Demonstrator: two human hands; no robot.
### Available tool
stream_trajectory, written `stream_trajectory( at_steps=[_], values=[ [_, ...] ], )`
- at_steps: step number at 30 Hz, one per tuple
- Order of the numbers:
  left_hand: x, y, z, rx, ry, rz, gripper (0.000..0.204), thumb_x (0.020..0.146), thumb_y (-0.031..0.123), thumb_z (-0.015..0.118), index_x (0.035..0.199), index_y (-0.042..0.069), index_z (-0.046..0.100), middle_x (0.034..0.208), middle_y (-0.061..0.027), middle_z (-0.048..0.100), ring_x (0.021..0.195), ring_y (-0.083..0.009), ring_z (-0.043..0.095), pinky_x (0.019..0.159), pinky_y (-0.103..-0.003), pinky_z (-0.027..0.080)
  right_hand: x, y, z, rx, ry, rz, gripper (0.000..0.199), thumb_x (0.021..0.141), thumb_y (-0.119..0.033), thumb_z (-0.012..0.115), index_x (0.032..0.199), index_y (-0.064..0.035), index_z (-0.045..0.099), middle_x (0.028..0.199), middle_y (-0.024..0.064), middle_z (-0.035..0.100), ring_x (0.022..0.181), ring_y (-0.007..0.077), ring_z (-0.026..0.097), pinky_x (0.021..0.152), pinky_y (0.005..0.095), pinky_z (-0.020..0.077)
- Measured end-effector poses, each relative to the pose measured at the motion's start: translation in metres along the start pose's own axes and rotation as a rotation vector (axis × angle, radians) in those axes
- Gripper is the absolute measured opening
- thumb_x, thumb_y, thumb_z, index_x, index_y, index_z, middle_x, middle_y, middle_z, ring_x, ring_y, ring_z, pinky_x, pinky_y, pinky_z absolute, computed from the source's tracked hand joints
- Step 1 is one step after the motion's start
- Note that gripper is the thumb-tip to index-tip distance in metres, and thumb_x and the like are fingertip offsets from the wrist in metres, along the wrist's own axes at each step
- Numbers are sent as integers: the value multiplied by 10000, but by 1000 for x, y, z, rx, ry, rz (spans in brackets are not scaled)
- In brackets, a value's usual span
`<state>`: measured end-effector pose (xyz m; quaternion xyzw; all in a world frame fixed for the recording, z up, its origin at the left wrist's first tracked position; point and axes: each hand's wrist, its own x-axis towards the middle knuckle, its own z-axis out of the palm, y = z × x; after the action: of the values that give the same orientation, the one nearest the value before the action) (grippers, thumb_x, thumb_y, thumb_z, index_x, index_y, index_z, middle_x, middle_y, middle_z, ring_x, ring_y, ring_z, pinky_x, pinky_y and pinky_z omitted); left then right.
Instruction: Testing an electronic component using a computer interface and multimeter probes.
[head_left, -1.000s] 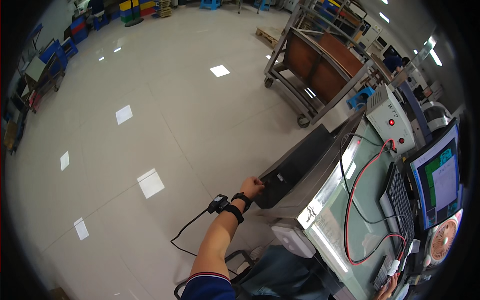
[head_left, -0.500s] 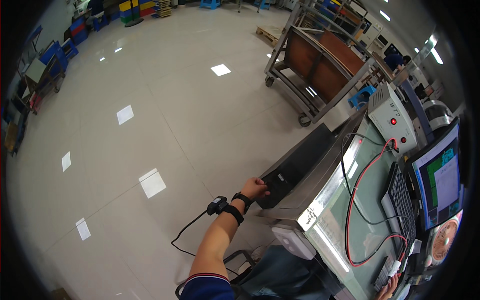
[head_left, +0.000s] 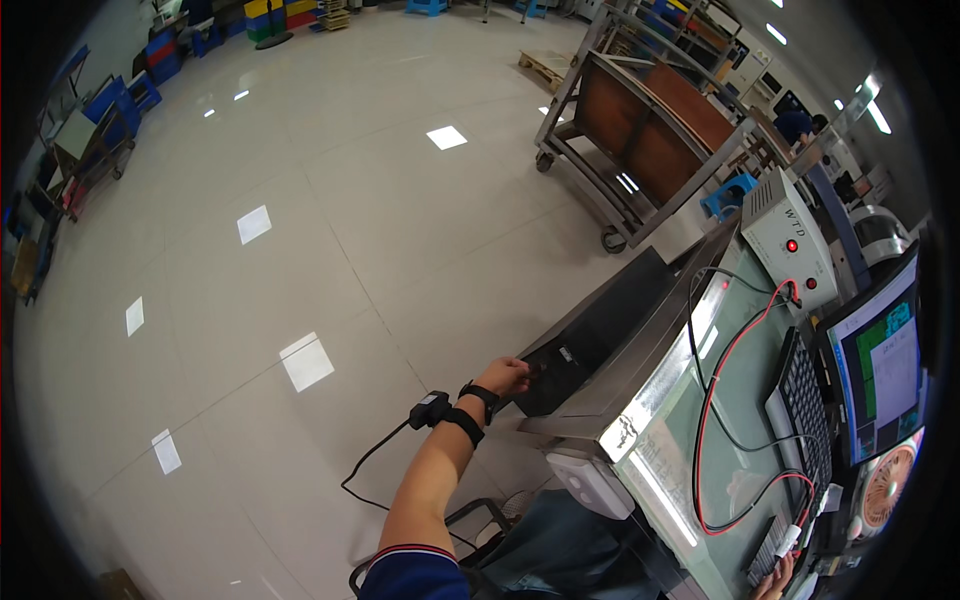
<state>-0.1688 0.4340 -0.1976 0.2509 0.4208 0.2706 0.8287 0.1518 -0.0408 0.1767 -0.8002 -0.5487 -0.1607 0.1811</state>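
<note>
Black computer case stands just beside the left hand.

The left grip is at the front of a black case beside a green-topped desk.

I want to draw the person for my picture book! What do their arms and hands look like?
The left hand is bare, with two black bands around the wrist and forearm. A boxy black device sits there, with a thin black cable. The short sleeve is dark blue, with red and white trim. Only part of the bare right hand shows.
</note>
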Motion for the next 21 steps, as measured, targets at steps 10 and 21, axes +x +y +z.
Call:
stream_trajectory(
  at_steps=[10,21],
  values=[
    [-4,2,2,186,70,230,139,751,28,699,795,25,567,716,-50,610,665,-145,617,578,-269,516,1,-3,-2,-19,-34,-15,336,962,-83,424,1276,37,436,1327,227,458,1288,358,389,1074,457,305],
    [-7,2,15,434,140,451,137,723,48,699,735,44,563,703,-60,609,683,-156,596,646,-289,477,-5,5,-3,-1,-37,53,335,970,-118,424,1264,40,440,1327,243,451,1257,358,413,1058,456,325]
  ],
)
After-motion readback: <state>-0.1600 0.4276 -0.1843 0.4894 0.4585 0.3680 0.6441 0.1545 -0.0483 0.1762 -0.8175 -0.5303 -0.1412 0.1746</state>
